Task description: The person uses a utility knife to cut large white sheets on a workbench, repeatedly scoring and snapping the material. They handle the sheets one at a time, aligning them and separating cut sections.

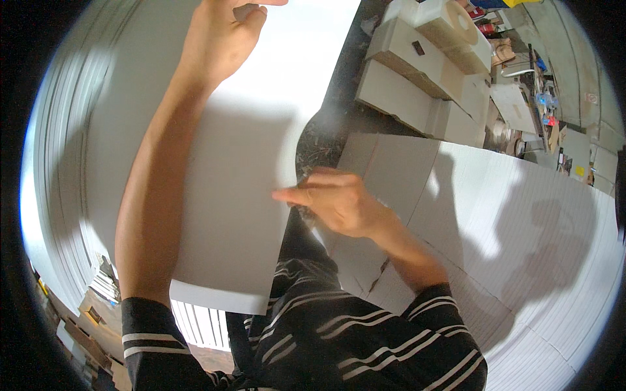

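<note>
Left hand: the left hand (pixel 222 39) is up at twelve o'clock, fingers curled over the far edge of the white sheet (pixel 222 195), gripping it.
Right hand: the right hand (pixel 336 202) sits near centre, forefinger stretched toward nine o'clock, pinching the sheet's right edge.
Sheet: big white panel, long axis running twelve to six, its near edge down by the striped sleeves (pixel 365 339).
Nearer hand: the right one, at the sheet's mid-edge; the left holds the far end.
Around: flat corrugated boards (pixel 521 234) spread at three o'clock, folded cartons (pixel 417 72) at one o'clock.
In the way: a dark gap (pixel 319 140) between sheet and boards; nothing lies across the sheet.
</note>
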A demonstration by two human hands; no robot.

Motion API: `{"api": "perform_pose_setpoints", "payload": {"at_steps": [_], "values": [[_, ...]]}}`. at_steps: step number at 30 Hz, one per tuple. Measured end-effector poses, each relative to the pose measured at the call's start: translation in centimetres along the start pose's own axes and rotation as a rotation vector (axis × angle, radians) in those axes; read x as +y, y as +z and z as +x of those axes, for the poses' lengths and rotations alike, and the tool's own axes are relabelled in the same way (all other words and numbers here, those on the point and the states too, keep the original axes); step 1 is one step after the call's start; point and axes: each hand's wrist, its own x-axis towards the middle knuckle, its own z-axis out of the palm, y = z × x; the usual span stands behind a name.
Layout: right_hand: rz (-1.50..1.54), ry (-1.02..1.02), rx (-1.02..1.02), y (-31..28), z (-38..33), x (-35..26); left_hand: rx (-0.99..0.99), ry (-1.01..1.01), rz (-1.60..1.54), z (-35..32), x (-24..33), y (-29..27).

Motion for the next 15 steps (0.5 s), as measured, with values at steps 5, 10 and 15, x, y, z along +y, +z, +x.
{"api": "perform_pose_setpoints", "payload": {"at_steps": [5, 10, 15], "values": [[-0.105, 0.144, 0.085, -0.6, 1.2, 0.0, 0.013, 0.041, 0.036, -0.4, -0.6, -0.3], [-0.243, 0.113, 0.141, 2.4, 0.5, -1.0, 0.051, 0.108, 0.245, -0.5, -1.2, -0.9], [-0.369, 0.159, -0.001, 6.9, -3.5, -5.3, 0.056, 0.091, 0.350, -0.7, -1.3, -1.3]]}}
